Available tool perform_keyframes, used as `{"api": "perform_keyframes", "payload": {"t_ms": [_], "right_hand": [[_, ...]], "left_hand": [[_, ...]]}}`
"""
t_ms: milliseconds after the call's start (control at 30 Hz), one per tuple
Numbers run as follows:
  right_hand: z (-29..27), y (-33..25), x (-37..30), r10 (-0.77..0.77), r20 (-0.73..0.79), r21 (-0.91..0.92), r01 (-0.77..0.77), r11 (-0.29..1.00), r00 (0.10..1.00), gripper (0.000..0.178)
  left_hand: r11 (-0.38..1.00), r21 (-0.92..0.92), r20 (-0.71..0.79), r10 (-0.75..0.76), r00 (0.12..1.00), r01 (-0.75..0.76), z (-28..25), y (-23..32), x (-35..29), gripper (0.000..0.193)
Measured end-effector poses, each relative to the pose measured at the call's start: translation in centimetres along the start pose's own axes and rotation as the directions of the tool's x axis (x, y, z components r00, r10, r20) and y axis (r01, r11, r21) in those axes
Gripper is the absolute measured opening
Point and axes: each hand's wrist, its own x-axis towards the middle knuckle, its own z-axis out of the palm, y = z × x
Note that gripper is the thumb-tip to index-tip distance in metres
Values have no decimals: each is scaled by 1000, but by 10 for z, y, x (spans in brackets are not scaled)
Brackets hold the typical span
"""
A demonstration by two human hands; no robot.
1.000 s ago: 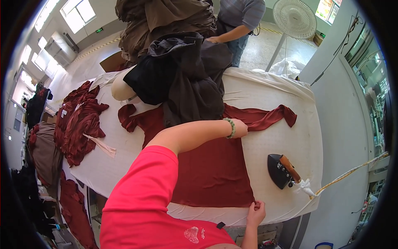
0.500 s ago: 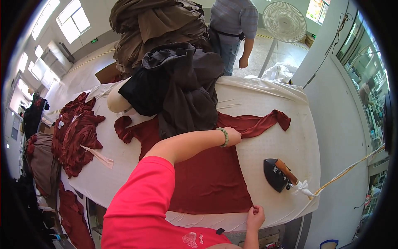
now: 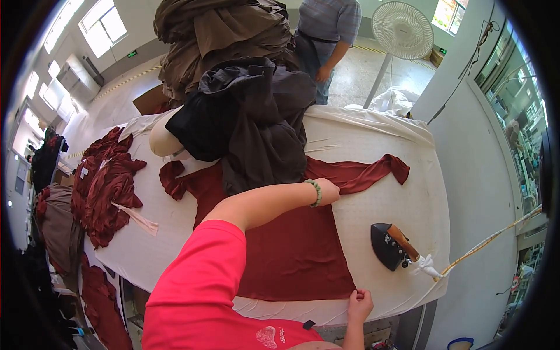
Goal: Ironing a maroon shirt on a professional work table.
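Note:
A dark red long-sleeved top [image 3: 291, 251] lies spread on the white-covered ironing table [image 3: 385, 192], its hem toward me. My left arm reaches across it. My left hand [image 3: 328, 191], below a green bead bracelet [image 3: 315, 193], is closed on the garment's right side, where the sleeve joins the body; its fingertips are partly hidden. Down at the near right hem corner, my right hand [image 3: 360, 305] pinches the cloth between thumb and fingers. The side edge runs fairly straight between both hands. Dark grey cloth [image 3: 262, 134] covers the top's upper part.
An iron [image 3: 389, 246] with a brown handle rests at the right, its wrapped cord [image 3: 478, 239] running to the right. Crumpled dark red garments [image 3: 108, 186] lie at the left. Beyond the table are a brown cloth pile [image 3: 227, 35], another person [image 3: 328, 35] and a white fan [image 3: 402, 30].
Both my hands keep their hold on the red top in nearly the same places. Across the table, the other person's arm has swung inward in front of the body.

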Motion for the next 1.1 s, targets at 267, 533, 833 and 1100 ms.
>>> {"api": "perform_keyframes", "payload": {"t_ms": [267, 533, 833, 1100], "right_hand": [[0, 9, -1, -59, -24, -29, 58, 998, 998, 13], [3, 19, 5, 56, 24, 43, -57, 997, 998, 13], [4, 25, 7, 55, 48, 49, -57, 997, 997, 13], [1, 7, 12, 103, 57, -20, -102, 995, 993, 15]], "left_hand": [[1000, 26, -25, 1, 1000, 0, -4, 2, -2, 18], [999, -38, -107, 33, 994, -37, 3, 4, -4, 22], [658, -207, -686, -625, 372, 724, -38, -128, -116, 97], [323, 118, -388, -855, 343, 939, -42, -209, -152, 110]]}}
